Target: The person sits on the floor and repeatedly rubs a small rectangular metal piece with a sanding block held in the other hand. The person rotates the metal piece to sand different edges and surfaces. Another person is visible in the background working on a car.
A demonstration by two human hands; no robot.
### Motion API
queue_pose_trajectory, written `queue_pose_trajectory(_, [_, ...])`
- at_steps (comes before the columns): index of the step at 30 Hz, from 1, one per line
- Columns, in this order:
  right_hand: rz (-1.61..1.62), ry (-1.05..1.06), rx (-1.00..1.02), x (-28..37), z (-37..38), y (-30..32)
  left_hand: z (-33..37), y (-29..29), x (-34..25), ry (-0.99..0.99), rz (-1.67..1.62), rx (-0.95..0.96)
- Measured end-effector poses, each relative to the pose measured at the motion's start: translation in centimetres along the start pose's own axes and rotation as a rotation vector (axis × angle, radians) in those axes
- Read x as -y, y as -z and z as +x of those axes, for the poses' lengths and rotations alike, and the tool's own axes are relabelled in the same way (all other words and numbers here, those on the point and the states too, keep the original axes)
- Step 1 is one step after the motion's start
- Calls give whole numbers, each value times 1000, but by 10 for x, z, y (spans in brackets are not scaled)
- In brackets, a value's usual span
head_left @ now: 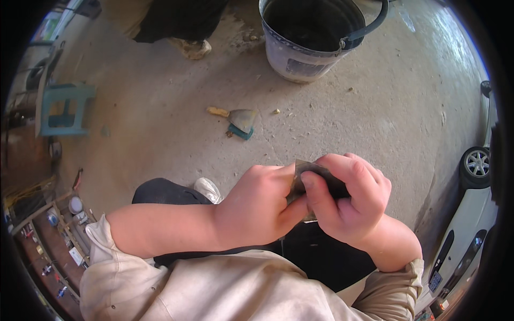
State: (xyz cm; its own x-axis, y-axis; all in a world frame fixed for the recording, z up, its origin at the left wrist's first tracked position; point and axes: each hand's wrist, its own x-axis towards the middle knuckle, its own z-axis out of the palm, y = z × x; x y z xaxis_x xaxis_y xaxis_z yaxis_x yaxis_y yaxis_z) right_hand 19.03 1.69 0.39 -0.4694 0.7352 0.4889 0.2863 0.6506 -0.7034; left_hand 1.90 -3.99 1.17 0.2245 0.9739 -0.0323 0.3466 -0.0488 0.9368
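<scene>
Left hand (259,195) and right hand (361,195) pinch a dark sheet (334,183) between them; beyond the hands lies a scraper (242,120), farther off a bucket (300,65), away leftward a stool (67,93)

Workshop of Garage Type

Signs are pointing to a workshop. Beyond the grip of the left hand (254,198) and right hand (356,195), a scraper (242,120) and a worn bucket (300,61) are resting on a gritty concrete floor (176,96). Well right of the grip, a white car (467,214) is standing; well left, a rail-edged brown surface (58,241) is holding assorted small items.
</scene>
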Motion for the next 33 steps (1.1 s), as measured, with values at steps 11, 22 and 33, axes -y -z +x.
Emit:
queue_pose_trajectory(11, [-87,25,-108,4,2,2,3,-7,-5,22,-69,-113])
queue_pose_trajectory(22, [21,-63,15,11,-2,0,-8,3,-7,71,-48,45])
queue_pose_trajectory(33, [211,-200,21,-4,11,-23,-4,8,46,156,-263,-33])
